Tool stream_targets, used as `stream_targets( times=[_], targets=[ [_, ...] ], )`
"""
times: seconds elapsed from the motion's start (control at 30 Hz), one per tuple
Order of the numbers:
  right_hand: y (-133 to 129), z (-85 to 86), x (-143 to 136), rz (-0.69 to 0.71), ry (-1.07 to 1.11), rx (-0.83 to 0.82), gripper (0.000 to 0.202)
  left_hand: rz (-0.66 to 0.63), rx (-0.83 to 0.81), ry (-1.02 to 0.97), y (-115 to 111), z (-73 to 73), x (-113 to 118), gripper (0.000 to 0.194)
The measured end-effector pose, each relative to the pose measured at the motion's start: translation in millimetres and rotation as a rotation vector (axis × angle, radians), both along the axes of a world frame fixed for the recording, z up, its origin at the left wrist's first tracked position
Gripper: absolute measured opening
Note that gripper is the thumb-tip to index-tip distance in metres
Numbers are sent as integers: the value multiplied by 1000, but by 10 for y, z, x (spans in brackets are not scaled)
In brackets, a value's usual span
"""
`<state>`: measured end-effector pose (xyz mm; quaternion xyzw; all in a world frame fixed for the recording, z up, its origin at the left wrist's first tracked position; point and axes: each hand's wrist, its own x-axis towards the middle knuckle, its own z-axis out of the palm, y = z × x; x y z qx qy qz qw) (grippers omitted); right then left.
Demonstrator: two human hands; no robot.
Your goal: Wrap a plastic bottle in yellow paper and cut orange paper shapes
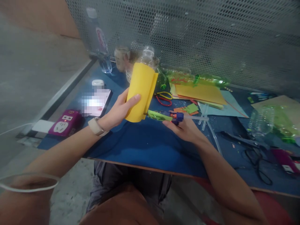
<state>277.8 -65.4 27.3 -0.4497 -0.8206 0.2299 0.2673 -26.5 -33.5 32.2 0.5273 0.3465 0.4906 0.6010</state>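
Observation:
My left hand (123, 107) is closed around a clear plastic bottle (147, 56) wrapped in yellow paper (142, 82). The bottle is tilted a little over the table, its neck showing above the paper. A flap of the paper stands out along its right side. My right hand (187, 129) grips a blue hot glue gun (178, 117) with a green patterned label. Its nozzle meets or nearly meets the lower end of the paper flap; whether they touch I cannot tell. A translucent glue stick (194, 118) sticks out of the gun's rear.
Yellow-and-red-handled scissors (165, 99), coloured paper sheets (201, 93) and green plastic bottles (211, 79) lie toward the mesh panel (211, 37). A water bottle (100, 40), phone (99, 103) and purple power socket (64, 123) are left. Black scissors (241, 139) and cable (259, 165) lie right.

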Motion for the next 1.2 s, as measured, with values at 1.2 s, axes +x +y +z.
stream_targets(
  times=[1.2],
  targets=[
    [-45, 103, 34, -307, 70, 15, 74, -55, 62, 102, -40, -63, 6, 70]
  ],
)
